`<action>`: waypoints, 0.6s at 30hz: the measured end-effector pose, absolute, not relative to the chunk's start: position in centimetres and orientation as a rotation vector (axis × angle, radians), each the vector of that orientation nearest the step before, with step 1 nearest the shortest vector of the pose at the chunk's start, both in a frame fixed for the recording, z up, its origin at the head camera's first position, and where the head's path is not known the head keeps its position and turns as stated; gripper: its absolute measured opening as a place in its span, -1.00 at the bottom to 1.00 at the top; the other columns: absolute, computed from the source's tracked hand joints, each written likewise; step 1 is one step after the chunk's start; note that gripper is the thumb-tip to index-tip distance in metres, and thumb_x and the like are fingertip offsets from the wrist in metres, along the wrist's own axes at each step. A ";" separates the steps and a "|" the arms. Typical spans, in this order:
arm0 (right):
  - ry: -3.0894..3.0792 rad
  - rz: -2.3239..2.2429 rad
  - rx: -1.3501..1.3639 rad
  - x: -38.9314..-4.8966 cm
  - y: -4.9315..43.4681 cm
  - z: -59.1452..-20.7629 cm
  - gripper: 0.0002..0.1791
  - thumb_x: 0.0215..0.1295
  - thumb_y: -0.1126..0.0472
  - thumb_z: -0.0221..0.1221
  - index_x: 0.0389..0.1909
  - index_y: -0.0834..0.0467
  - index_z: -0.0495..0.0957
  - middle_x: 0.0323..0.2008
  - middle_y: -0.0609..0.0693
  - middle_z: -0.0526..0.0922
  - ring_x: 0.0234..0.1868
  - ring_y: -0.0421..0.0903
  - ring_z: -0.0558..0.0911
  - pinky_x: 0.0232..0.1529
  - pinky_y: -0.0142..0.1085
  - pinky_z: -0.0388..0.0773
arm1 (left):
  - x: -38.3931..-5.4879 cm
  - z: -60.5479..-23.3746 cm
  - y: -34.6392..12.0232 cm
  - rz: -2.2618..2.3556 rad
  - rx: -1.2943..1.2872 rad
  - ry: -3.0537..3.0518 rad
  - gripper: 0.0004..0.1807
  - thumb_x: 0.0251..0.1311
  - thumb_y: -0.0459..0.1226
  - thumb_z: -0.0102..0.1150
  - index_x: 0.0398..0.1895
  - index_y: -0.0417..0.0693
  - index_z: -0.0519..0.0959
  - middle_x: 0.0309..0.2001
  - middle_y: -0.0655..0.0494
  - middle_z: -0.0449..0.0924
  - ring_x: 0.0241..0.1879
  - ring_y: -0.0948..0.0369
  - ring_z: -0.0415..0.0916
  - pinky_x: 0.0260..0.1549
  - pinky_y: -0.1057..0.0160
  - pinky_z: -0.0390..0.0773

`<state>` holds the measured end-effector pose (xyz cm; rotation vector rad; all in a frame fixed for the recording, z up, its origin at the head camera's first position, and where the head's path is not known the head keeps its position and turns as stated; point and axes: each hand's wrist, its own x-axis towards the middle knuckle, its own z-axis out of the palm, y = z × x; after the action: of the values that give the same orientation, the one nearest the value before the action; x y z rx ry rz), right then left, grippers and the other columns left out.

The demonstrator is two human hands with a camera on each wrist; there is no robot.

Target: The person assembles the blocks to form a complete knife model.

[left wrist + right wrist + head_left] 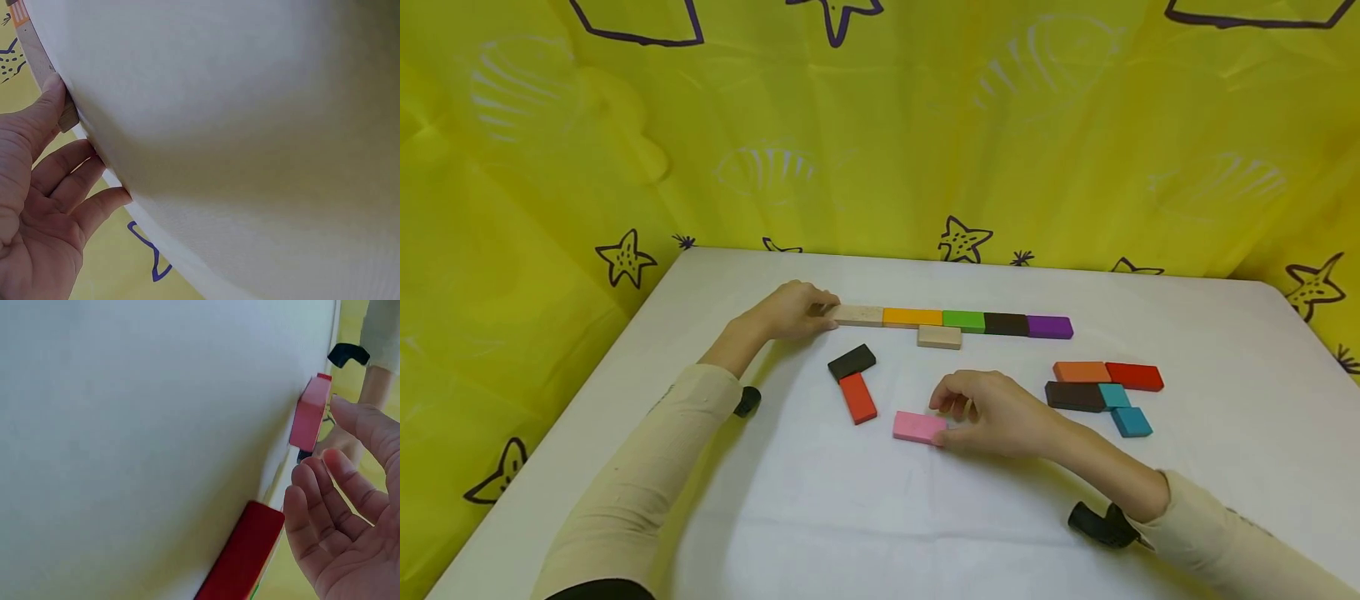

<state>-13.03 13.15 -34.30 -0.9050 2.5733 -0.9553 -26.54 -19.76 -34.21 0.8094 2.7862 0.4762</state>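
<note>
My left hand (pixel 793 312) is at the left end of a row of flat blocks. Its thumb and forefinger pinch the end of a plain wooden block (pixel 862 316), whose left tip they hide. To the right in that row lie orange (pixel 912 317), green (pixel 964 321), dark brown (pixel 1006 324) and purple (pixel 1050 327) blocks. Beside a pink block (pixel 917 427) is my right hand (pixel 996 414), fingers loosely bent and thumb at the block's right corner. In the right wrist view the same pink block (pixel 310 415) stands clear of the fingertips, with a gap between thumb and fingers.
Another plain wooden block (pixel 939 337) sits against the row's front. Black (pixel 852 361) and red (pixel 858 398) blocks lie between the hands. At right are orange (pixel 1079 372), red (pixel 1135 377), brown (pixel 1075 397) and two teal blocks (pixel 1132 422). A yellow patterned cloth (pixel 880 125) hangs behind.
</note>
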 end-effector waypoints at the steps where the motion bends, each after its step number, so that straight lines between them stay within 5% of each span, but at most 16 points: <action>1: 2.567 -0.955 -0.908 -12.9 13.1 -34.4 -0.71 0.14 0.10 0.51 -0.17 0.02 0.65 -0.34 -0.17 0.59 -0.25 -0.15 0.54 -0.21 -0.33 0.53 | -26.5 -34.2 -19.8 0.480 0.803 2.786 -0.61 0.34 -0.23 0.33 0.17 -0.18 0.65 -0.25 0.02 0.61 -0.29 0.12 0.38 -0.27 0.23 0.33; 18: 2.555 -0.963 -0.975 -12.5 12.8 -34.7 -0.72 0.12 0.20 0.51 -0.18 0.04 0.65 -0.32 -0.21 0.59 -0.26 -0.21 0.54 -0.17 -0.35 0.56 | -26.3 -34.0 -19.8 0.490 0.797 2.785 -0.55 0.34 -0.24 0.33 0.24 -0.25 0.61 0.10 -0.12 0.67 -0.17 0.07 0.44 -0.14 0.16 0.39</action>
<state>-12.51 12.80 -34.73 -0.9754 2.5552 -0.9625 -26.33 -19.78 -34.04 0.7974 2.7850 0.4897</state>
